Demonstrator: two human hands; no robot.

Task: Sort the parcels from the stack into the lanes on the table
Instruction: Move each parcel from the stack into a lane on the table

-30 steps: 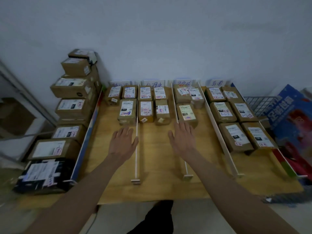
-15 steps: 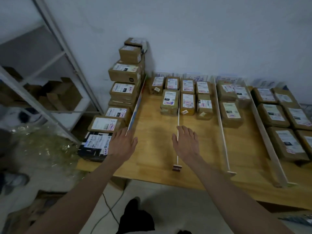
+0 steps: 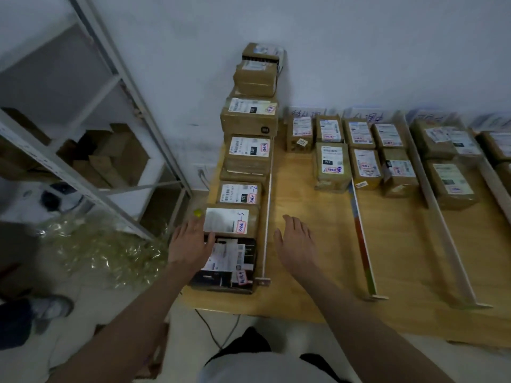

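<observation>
A stack of parcels runs along the table's left edge, from a black box (image 3: 226,265) at the front to small brown boxes (image 3: 255,78) piled at the wall. Behind the black box lies a brown parcel with a white label (image 3: 231,221). My left hand (image 3: 189,244) reaches at the left side of these two front parcels, fingers straight, thumb over the black box's top. My right hand (image 3: 294,241) hovers flat above the wooden table (image 3: 312,236) in the first lane, holding nothing. Several labelled parcels (image 3: 330,165) lie in the lanes farther back.
White divider strips (image 3: 266,219) (image 3: 362,241) (image 3: 442,225) split the table into lanes. A grey metal shelf rack (image 3: 132,111) with cardboard pieces stands on the left. Crumpled clear plastic (image 3: 107,250) lies on the floor beside the table. A cable (image 3: 213,331) hangs below the front edge.
My view has swung left toward the stack. Both hands moved left: the left one from over the table to the front parcels of the stack, the right one into the first lane.
</observation>
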